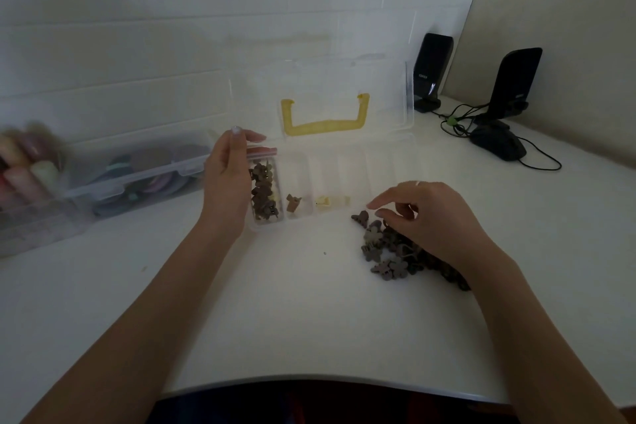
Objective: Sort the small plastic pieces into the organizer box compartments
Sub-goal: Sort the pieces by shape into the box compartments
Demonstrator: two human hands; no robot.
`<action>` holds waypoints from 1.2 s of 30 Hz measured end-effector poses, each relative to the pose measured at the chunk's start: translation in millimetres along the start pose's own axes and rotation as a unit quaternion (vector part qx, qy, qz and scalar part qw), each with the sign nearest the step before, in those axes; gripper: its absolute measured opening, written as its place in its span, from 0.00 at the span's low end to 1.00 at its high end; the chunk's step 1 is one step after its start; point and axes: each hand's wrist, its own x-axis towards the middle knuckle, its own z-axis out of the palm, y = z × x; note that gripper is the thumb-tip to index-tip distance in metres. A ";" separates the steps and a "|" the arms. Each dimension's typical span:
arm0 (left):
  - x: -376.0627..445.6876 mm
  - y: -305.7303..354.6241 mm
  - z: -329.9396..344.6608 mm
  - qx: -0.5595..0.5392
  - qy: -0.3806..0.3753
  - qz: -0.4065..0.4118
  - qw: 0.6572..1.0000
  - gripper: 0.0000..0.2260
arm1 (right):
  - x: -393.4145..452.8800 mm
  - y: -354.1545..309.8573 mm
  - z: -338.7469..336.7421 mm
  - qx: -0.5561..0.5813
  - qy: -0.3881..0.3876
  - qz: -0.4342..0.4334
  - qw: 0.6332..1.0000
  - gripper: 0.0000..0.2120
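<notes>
Sitting open on the smooth white counter (275, 303) is a clear plastic organizer box (378, 162), its transparent lid (327, 79) standing up against the wall and showing a yellow U-shaped handle (325, 117). The base is divided into long narrow compartments with rounded corners: the leftmost one is holding a heap of small dark brown pieces (263, 194), the next is holding a single tan piece (293, 202), and the third is holding a few pale yellow pieces (332, 201). The left hand (229, 179) is hovering at the left end of the box, fingers straight and loosely spread, thumb pointing over the rim, holding nothing that can be seen. The right hand (426, 217) is resting over a loose pile of small matte pieces (389, 248) on the counter just right of the box, fingers curled down onto them; whether it is pinching one cannot be told. These pieces are looking flat and lobed, rather like butterflies, in brown and grey-mauve tones. Lying to the left is another clear lidded container (137, 175) with round pastel shapes inside. Standing at the back right are two black speakers (433, 69) and a black mouse (497, 144) with thin cables.
</notes>
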 end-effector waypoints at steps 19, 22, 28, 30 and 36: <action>7.5 -1.3 -3.2 -0.064 0.008 -0.080 0.995 0.18 | 3.3 -6.9 16.5 -0.010 -0.064 0.055 0.996 0.08; 6.8 -0.1 -4.2 -0.059 0.013 -0.087 0.994 0.18 | 2.3 -8.1 17.4 0.054 -0.051 0.050 0.996 0.06; 3.5 1.5 -3.4 -0.059 0.010 -0.070 0.996 0.17 | 3.7 -13.5 13.3 0.208 0.011 0.015 0.978 0.05; 3.8 1.2 -3.9 -0.056 0.009 -0.069 0.996 0.17 | 4.2 -14.9 12.1 0.221 0.041 0.026 0.974 0.05; 4.5 0.6 -3.5 -0.053 0.005 -0.060 0.997 0.16 | 6.1 -15.2 14.2 0.277 0.061 0.072 0.956 0.07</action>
